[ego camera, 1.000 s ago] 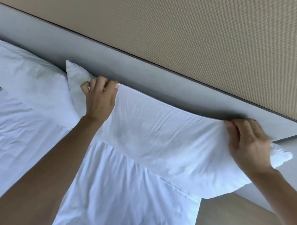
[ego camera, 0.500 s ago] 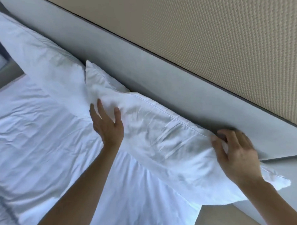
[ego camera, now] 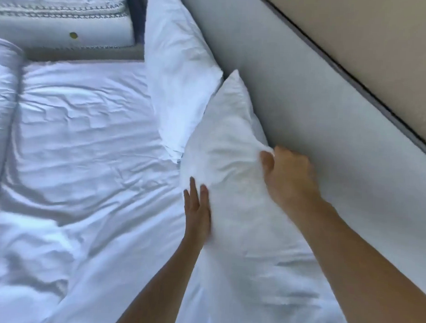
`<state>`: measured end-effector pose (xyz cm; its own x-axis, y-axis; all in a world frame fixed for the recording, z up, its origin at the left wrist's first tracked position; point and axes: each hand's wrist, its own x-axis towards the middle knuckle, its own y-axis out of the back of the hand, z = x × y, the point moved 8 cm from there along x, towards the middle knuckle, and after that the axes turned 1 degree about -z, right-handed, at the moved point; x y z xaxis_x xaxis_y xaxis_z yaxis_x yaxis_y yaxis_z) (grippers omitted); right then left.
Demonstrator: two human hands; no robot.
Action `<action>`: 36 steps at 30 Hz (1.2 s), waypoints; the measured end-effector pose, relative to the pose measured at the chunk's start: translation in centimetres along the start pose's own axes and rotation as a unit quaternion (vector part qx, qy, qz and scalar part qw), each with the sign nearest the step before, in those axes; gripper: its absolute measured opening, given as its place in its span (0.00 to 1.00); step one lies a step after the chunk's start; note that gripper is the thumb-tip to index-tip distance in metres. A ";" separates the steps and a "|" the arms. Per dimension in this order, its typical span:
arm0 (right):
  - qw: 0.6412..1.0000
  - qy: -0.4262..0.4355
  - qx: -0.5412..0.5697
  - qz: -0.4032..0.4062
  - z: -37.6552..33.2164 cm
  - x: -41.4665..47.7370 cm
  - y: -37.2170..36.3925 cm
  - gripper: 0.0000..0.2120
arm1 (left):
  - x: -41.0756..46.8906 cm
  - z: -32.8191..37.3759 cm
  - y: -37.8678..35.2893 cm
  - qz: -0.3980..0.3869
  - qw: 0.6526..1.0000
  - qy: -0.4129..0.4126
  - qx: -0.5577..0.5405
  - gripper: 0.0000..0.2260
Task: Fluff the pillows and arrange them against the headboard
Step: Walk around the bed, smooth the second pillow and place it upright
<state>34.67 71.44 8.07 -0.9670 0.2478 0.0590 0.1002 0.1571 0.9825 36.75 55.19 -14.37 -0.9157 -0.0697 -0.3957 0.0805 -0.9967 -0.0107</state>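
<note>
Two white pillows lean against the grey headboard [ego camera: 307, 111]. The near pillow [ego camera: 230, 137] stands on its long edge along the headboard. My right hand [ego camera: 289, 177] is closed over its top edge, pinching the fabric. My left hand [ego camera: 197, 209] lies flat with fingers straight against the pillow's front side, low down by the sheet. The far pillow [ego camera: 177, 69] leans on the headboard beyond it, and their corners overlap. The image is slightly blurred by motion.
A wrinkled white sheet [ego camera: 85, 143] covers the bed. A rolled white duvet [ego camera: 2, 108] lies along the left edge. A second mattress [ego camera: 61, 25] with stitched edging stands at the top left. A beige wall [ego camera: 383, 46] rises above the headboard.
The view has swung left and down across the bed. My right hand has slid along the pillow's top edge toward its middle. My left hand has dropped to the pillow's lower front.
</note>
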 end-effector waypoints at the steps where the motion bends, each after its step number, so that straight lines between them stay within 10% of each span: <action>1: 1.000 0.017 0.002 0.025 -0.2 0.2 0.3 0.18 | 0.3 0.1 -0.5 0.006 1.000 -0.012 -0.016 0.24; 6: 0.981 0.081 0.035 0.171 1.0 -1.0 5.1 0.18 | -0.1 1.1 -4.7 -0.031 0.998 -0.030 -0.044 0.25; 24: 0.994 -0.060 0.017 -0.089 9.9 -16.8 2.2 0.17 | -13.4 -2.6 -3.5 -0.098 0.995 0.020 0.000 0.34; 33: 0.988 -0.012 -0.034 0.150 11.6 -20.8 12.0 0.09 | -23.3 -6.1 -6.8 -0.122 0.986 0.027 0.109 0.34; 36: 0.997 -0.010 -0.067 0.023 12.1 -24.0 9.8 0.15 | -25.9 -7.1 -7.2 -0.108 0.988 0.020 0.111 0.40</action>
<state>61.71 78.56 14.19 -0.9572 0.2706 0.1022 0.1105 0.0156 0.9938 62.70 64.47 -10.60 -0.8852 0.1418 -0.4431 -0.2066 -0.9732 0.1013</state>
